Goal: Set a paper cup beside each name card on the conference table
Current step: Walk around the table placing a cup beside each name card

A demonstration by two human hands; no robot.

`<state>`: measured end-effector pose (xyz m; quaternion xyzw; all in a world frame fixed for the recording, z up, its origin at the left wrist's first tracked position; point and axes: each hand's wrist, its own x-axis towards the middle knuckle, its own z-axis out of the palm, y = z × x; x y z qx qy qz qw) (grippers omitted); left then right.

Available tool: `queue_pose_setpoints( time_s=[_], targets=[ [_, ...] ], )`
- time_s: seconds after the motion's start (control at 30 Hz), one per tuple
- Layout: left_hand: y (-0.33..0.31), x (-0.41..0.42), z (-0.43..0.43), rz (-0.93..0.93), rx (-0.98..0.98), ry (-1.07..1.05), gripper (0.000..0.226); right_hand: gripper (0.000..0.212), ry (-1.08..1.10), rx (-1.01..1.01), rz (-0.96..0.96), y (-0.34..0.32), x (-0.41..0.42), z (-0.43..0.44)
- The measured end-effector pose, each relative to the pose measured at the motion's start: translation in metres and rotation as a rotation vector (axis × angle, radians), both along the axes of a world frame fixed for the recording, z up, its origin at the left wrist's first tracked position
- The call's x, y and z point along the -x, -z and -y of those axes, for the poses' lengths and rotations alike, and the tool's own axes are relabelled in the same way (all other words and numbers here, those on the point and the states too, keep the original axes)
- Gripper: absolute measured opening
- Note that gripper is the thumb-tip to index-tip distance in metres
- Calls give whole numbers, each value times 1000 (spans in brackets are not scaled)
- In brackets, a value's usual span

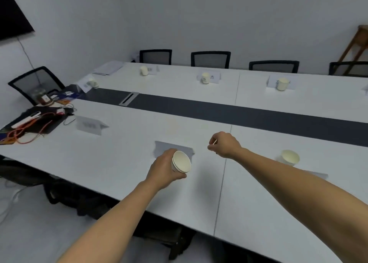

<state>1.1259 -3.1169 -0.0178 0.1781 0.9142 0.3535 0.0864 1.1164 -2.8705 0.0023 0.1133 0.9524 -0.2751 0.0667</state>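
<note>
My left hand (pixel 165 171) is shut on a small stack of white paper cups (pixel 181 161), tilted with the mouth toward me, just above the near name card (pixel 179 146). My right hand (pixel 224 145) hovers to the right of that card, fingers curled, with a thin pale sliver at the fingertips that I cannot identify. One cup (pixel 290 157) stands by the card (pixel 318 175) under my right forearm. Another card (pixel 89 125) stands alone to the left. Across the white conference table (pixel 119 163), cups (pixel 205 78) (pixel 282 84) (pixel 144 70) stand by their cards.
A dark strip (pixel 219 111) with a cable hatch runs down the table's middle. Cables, a bag and a jar (pixel 44 98) clutter the left end, with another cup (pixel 92 83) and card there. Mesh chairs (pixel 210 58) line the far side.
</note>
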Motion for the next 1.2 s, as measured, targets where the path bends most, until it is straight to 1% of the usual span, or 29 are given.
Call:
queue_pose_setpoints(
  time_s=[0.1, 0.27, 0.43, 0.6, 0.67, 0.87, 0.97, 1.1, 1.2],
  targets=[
    [-9, 2, 79, -21, 16, -34, 73, 12, -56, 7, 4, -4, 10, 81],
    [-22, 8, 179, -48, 62, -106, 73, 10, -115, 41, -12, -8, 25, 183],
    [-26, 23, 238, -50, 64, -156, 74, 8, -178, 47, -31, -15, 48, 243],
    [-21, 55, 251, -36, 67, -145, 73, 10, -199, 66, -15, -11, 89, 267],
    [-21, 74, 252, -34, 66, -136, 72, 10, -208, 118, -4, -8, 111, 275],
    [-24, 141, 251, -25, 62, -112, 71, 22, -238, 323, 76, -7, 167, 291],
    [-25, 170, 249, -17, 45, -84, 70, 19, -233, 376, 103, -11, 189, 294],
    [-26, 198, 243, -3, 40, -15, 71, 13, -198, 383, 116, -10, 213, 297],
    [-24, 230, 242, 4, 26, 63, 71, 13, -126, 365, 102, -4, 235, 302]
  ],
)
